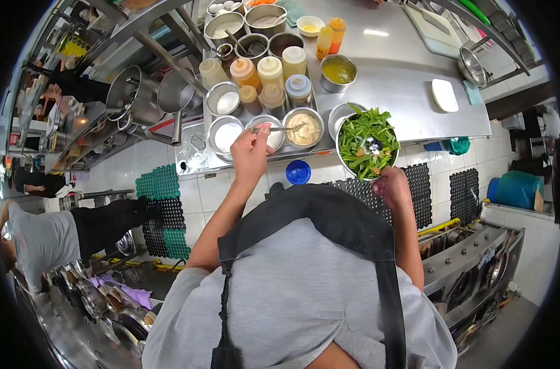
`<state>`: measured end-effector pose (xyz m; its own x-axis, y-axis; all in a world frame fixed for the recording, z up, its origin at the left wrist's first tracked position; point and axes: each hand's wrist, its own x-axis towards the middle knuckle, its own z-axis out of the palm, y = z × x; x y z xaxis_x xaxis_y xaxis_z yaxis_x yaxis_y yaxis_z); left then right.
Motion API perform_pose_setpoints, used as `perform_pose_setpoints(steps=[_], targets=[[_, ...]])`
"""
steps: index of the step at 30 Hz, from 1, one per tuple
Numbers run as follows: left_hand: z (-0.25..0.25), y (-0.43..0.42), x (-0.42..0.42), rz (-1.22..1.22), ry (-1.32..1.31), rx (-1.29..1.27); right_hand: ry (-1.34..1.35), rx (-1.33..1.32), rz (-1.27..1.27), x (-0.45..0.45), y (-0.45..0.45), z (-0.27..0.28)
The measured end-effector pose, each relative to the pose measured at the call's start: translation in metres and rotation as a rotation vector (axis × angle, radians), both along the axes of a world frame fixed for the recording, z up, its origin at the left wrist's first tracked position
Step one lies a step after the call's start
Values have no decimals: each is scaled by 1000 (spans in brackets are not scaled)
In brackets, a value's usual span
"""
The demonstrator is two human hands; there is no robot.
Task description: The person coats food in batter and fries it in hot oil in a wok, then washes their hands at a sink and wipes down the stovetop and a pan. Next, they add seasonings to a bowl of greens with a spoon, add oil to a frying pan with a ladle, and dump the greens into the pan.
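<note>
My left hand (251, 149) is closed on the handle of a spoon (272, 129), whose tip sits in a metal container of pale, creamy paste (303, 128). At the counter's front edge, my right hand (392, 186) grips the rim of a metal bowl filled with green leaves (368, 135). A white substance and some brown pieces lie on the leaves. Beside the paste stand containers of white powder (226, 134), one partly behind my left hand. Squeeze bottles (271, 72) stand just behind these containers.
A metal pot of yellow-green liquid (338, 71) stands on the steel counter (391, 67). To the right are a white dish (444, 95) and a cutting board (432, 27). A co-worker (46, 237) is at the left. A stove (471, 270) is behind at the right.
</note>
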<state>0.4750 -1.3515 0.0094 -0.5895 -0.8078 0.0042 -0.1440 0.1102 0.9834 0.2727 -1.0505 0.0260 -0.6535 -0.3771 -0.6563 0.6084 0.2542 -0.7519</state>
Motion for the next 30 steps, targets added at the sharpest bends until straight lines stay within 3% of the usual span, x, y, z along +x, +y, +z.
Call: perform_pose_setpoints(steps=[11,18,27,30], targets=[[-12,-1,1,59,22,118,-7,11,46,-1,-4,-1],[-15,-18,14,183,38,350,-1,22,37,0,-5,0],[12,-22,29,244,168,392,-6,27,59,1,-7,-2],[54,-5,25,166,225,366,-28,9,66,-1,-8,-10]])
